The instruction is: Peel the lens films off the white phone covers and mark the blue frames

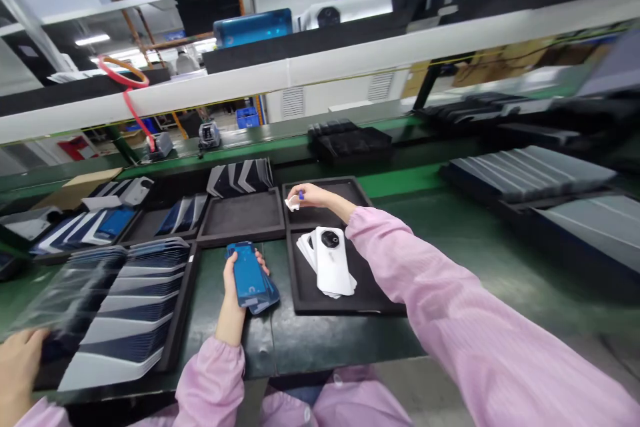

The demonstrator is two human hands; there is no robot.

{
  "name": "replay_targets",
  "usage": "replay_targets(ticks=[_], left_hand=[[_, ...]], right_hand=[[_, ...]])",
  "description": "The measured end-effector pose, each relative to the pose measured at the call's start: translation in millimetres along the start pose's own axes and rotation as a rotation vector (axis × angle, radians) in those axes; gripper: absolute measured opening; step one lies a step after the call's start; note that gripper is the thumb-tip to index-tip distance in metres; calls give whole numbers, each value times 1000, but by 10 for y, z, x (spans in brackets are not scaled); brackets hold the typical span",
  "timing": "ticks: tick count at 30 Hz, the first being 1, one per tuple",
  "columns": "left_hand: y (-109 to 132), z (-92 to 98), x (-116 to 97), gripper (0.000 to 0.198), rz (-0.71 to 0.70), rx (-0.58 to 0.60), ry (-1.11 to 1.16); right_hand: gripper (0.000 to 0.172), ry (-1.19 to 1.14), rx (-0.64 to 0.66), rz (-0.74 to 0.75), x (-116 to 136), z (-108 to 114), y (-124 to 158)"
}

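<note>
My left hand (231,280) grips a small stack of blue phone back covers (249,277), fanned slightly at the lower end, above the green table. Farther forward, my right hand (311,195) pinches a small, crumpled-looking white piece (293,203) over the upper part of a black foam tray (295,280). Something small and blue shows at its fingertips; I cannot tell what. Below that hand, several white phone back covers (333,263) lie overlapping in the tray's near compartment. The top one has a round black camera ring.
Another person's hand (23,363) is at the left edge, by trays of upright grey and dark panels (125,307). Smaller black trays (240,213) stand behind my left hand. A shelf (300,73) crosses above the table. More panel stacks (530,173) lie right.
</note>
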State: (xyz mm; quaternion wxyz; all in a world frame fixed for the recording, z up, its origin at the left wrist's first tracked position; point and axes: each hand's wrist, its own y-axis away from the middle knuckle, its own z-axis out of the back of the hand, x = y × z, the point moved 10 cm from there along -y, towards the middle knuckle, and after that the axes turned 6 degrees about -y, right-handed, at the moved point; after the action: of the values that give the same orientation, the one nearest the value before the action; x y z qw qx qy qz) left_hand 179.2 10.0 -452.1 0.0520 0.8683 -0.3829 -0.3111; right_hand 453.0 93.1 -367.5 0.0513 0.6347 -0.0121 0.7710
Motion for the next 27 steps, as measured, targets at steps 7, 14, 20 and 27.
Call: replay_targets(ticks=[7, 14, 20, 27], left_hand=[[-46, -1, 20, 38, 24, -3, -23], [105, -241, 52, 42, 40, 72, -79], [260, -552, 103, 38, 12, 121, -40], [179, -915, -183, 65, -76, 155, -10]], right_hand=[[24, 132, -595, -34, -350, 1752, 1312], [26, 232, -989, 43, -298, 2820, 2602], [43, 179, -975, 306, 151, 2745, 2870], [39, -20, -657, 585, 995, 1369, 2716]])
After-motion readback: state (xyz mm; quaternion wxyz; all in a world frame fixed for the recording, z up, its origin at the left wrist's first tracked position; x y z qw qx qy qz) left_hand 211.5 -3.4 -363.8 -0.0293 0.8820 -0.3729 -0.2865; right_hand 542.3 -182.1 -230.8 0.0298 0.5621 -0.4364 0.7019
